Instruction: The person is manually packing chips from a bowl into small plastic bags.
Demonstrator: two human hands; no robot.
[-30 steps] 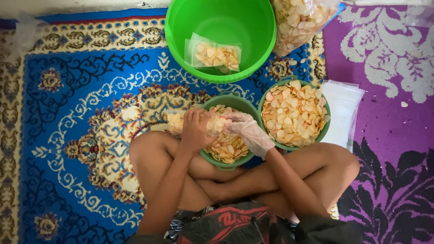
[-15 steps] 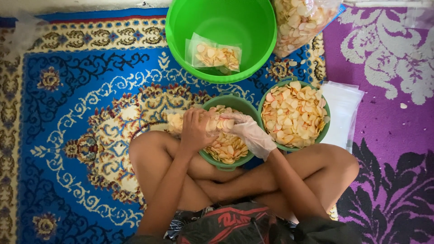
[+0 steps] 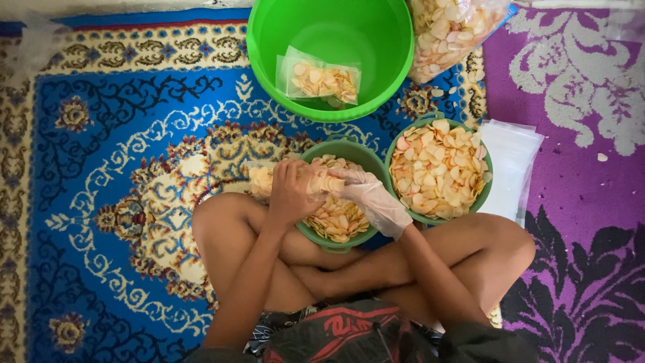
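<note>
Bag [image 3: 265, 180] of chips, over the near bowl [image 3: 336, 151] on the rug: light, slippery, brittle inside. Left hand [image 3: 290, 195] fingers clamping its mouth, gloved right hand [image 3: 373, 198] fingers pinching chips. Best gripped by the rim.

The big round bright-green tub [image 3: 393, 40] is smooth, glossy plastic. The clear small pouch [image 3: 269, 180] and the flat stack of clear bags [image 3: 510, 161] are thin shiny film. The right hand [image 3: 373, 198] wears a translucent, wrinkled plastic glove. The blue patterned woven rug [image 3: 101, 134] looks matt cloth.
</note>
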